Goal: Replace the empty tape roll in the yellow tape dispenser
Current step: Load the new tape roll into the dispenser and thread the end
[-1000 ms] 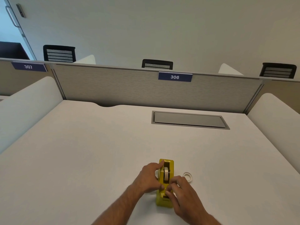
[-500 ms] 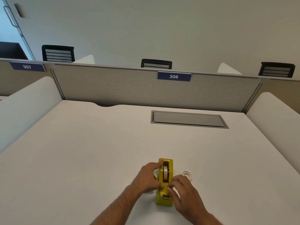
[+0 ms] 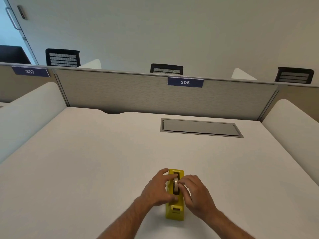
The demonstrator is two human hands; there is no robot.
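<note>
The yellow tape dispenser [image 3: 174, 213] stands lengthwise on the white desk [image 3: 86, 161], its cutter end nearest me. A tape roll [image 3: 176, 185] sits upright in its slot. My left hand [image 3: 158, 188] grips the dispenser's left side, thumb low and fingers over the top edge. From the right, my right hand [image 3: 195, 194] reaches in, its fingertips pinching the roll. It hides the small white empty roll core seen earlier on the desk.
A grey cable hatch [image 3: 201, 127] is set into the desk further back. A fabric partition [image 3: 138, 94] labelled 306 closes the far edge, with white side dividers left [image 3: 29, 107] and right [image 3: 291, 121]. Black chair backs show beyond.
My right hand has moved from the cutter end up to the roll and now covers the empty core on the desk. My left hand stays on the dispenser.
</note>
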